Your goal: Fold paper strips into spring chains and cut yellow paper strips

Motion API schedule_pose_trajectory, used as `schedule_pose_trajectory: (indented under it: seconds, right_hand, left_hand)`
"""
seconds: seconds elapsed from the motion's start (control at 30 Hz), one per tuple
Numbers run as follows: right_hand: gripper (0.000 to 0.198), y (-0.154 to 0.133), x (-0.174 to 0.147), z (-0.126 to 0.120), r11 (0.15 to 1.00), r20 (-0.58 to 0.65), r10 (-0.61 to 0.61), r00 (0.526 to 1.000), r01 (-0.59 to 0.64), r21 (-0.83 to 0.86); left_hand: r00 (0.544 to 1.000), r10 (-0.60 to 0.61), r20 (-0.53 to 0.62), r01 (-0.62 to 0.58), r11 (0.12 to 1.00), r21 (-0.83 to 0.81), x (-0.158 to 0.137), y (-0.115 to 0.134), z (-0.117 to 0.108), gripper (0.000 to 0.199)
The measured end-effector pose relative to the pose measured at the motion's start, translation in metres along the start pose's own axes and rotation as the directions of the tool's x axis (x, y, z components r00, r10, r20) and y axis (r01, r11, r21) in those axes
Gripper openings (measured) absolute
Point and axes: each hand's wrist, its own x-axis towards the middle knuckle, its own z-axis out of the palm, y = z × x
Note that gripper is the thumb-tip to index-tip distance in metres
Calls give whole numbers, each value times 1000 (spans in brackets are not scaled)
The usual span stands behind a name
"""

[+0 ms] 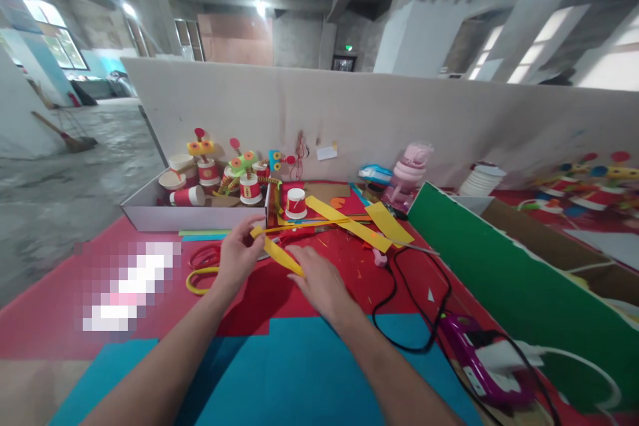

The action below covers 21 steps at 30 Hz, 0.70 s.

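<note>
A yellow paper strip [280, 257] stretches between my two hands over the red tabletop. My left hand [238, 254] pinches its upper end, where a thinner yellow strip [304, 227] also meets the fingers and runs off to the right. Closed on the lower end is my right hand [319, 283], its fingertips partly hidden behind the paper. Beside my left wrist lie yellow-handled scissors [198, 281] and a red-handled pair [202, 255]. Wider yellow strips [344, 221] lie crossed beyond my right hand. A small red and white paper cup [296, 202] stands upside down behind them.
At the back left, a white box [200, 219] holds paper-cup figures. A green-sided box [474, 279] borders the right. A purple power strip [479, 359] and black cable [382, 329] lie near it. Blue sheets [279, 373] cover the front; a pink bottle [410, 176] stands behind.
</note>
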Motion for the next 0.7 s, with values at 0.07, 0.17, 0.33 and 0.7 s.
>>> schedule_pose_trajectory:
  seconds: [0.07,0.17,0.33,0.7]
  right_hand:
    - [59,6,1,-14,969,-135,9,991,-42,-243]
    - [67,10,2,-21,939,-282,-26,959,-73,-335]
    - [71,-4,4,5,975,-132,-181,975,160,-156]
    - [28,11,7,10,997,-86,-31,996,36,66]
  left_hand:
    - [992,-23,-126,17,999,-50,3,-1,-3,39]
    - [976,-130,-175,98,979,-178,4,-4,-3,36]
    - [970,-241,-35,225,943,-245,-10,-9,14,28]
    - [943,-189,276,251,944,-213,-2,-6,1,21]
